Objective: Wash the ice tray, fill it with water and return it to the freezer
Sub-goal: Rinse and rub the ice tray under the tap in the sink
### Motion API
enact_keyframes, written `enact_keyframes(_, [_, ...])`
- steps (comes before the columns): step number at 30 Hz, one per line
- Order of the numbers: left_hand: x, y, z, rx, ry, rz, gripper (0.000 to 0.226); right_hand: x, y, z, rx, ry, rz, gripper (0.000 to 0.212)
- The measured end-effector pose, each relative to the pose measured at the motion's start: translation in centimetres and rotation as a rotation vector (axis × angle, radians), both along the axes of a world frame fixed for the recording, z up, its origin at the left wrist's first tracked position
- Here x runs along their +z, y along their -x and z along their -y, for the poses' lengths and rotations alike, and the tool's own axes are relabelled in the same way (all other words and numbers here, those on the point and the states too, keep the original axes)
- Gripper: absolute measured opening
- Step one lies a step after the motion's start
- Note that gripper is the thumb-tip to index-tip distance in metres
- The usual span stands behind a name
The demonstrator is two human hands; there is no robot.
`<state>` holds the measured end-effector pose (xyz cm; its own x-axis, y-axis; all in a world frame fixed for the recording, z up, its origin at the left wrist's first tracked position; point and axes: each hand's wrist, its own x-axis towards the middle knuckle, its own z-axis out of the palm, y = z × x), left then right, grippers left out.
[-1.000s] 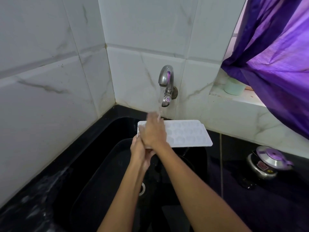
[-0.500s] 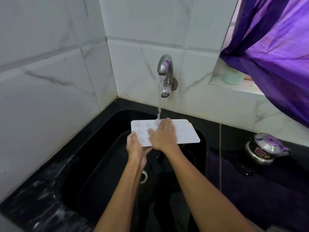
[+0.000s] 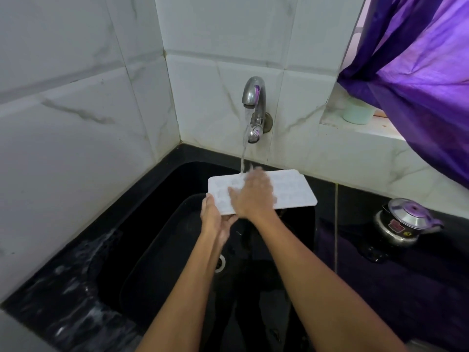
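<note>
A white ice tray (image 3: 289, 191) is held level over the black sink (image 3: 162, 224), under the running tap (image 3: 253, 97). Water falls from the spout onto the tray's far edge. My left hand (image 3: 215, 221) grips the tray's near left corner from below, thumb on the edge. My right hand (image 3: 251, 196) lies flat on top of the tray's middle, fingers spread and blurred, rubbing its surface. The tray's cells are faint under the water.
White marbled tiles form the corner behind the sink. A steel pressure cooker (image 3: 406, 224) stands on the black counter at right. A pale green cup (image 3: 357, 113) sits on the window ledge under a purple curtain (image 3: 418, 72). The sink drain (image 3: 220, 262) shows below my arms.
The tray has been turned over, from cells clearly showing to a flatter face. My right hand has slid from the tray's left end to its middle. My head view has shifted slightly.
</note>
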<state>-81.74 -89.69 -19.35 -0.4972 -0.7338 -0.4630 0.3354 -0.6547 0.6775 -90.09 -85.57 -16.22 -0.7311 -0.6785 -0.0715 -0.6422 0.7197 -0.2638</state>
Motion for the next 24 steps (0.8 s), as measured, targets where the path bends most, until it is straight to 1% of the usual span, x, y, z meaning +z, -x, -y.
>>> enact_keyframes(1, [-0.1, 0.4, -0.3, -0.008, -0.008, -0.011, 0.041, -0.2, -1.0, 0.4, 0.153, 0.039, -0.024, 0.071])
enact_keyframes(2, [-0.3, 0.6, -0.3, -0.014, -0.009, -0.021, 0.042, -0.3, -1.8, 0.5, 0.308, 0.026, -0.067, 0.064])
enact_keyframes(3, [-0.6, 0.7, -0.1, -0.010, -0.009, -0.023, 0.043, -0.4, -2.0, 0.3, 0.416, -0.002, -0.109, 0.059])
enact_keyframes(4, [-0.7, 0.5, 0.1, 0.010, -0.011, -0.015, 0.043, -0.5, -1.6, 0.1, 0.448, -0.017, -0.131, 0.059])
enact_keyframes(6, [-0.7, -0.1, 1.0, 0.062, -0.019, 0.003, 0.044, -0.5, 0.2, -0.7, 0.345, -0.036, -0.123, 0.066])
enact_keyframes(9, [-0.8, -1.5, 2.2, 0.089, -0.005, 0.021, 0.043, -0.8, 3.0, -2.4, 0.069, -0.115, -0.036, 0.076])
enact_keyframes(11, [-0.6, -1.8, 2.1, 0.084, 0.015, 0.047, 0.040, -0.8, 3.1, -2.7, -0.086, -0.135, 0.014, 0.075])
enact_keyframes(12, [-0.6, -1.6, 2.0, 0.081, 0.018, 0.052, 0.039, -0.8, 2.4, -2.2, -0.120, -0.129, 0.020, 0.073])
enact_keyframes(13, [-0.5, -1.3, 1.7, 0.075, 0.016, 0.055, 0.039, -0.8, 1.3, -1.6, -0.102, -0.108, 0.020, 0.071])
enact_keyframes(14, [-0.4, -0.9, 1.3, 0.072, 0.013, 0.057, 0.038, -0.9, 0.0, -0.8, -0.030, -0.076, 0.013, 0.070])
enact_keyframes(16, [-0.3, -0.3, 0.8, 0.081, 0.014, 0.069, 0.037, -1.2, -2.4, 0.2, 0.191, -0.004, -0.003, 0.068])
enact_keyframes(18, [-0.6, -0.3, 1.0, 0.103, 0.008, 0.070, 0.036, -1.5, -2.7, 0.2, 0.321, 0.028, -0.015, 0.065])
enact_keyframes(20, [-0.7, -1.1, 1.8, 0.118, 0.019, 0.075, 0.036, -1.7, -1.1, -0.5, 0.306, 0.026, -0.033, 0.065])
enact_keyframes(22, [-1.2, -2.1, 2.7, 0.129, 0.027, 0.097, 0.038, -2.1, 1.4, -1.6, 0.185, -0.021, -0.007, 0.069])
enact_keyframes(24, [-1.7, -2.9, 3.1, 0.126, 0.041, 0.117, 0.041, -2.2, 3.3, -2.4, 0.066, -0.094, 0.073, 0.077])
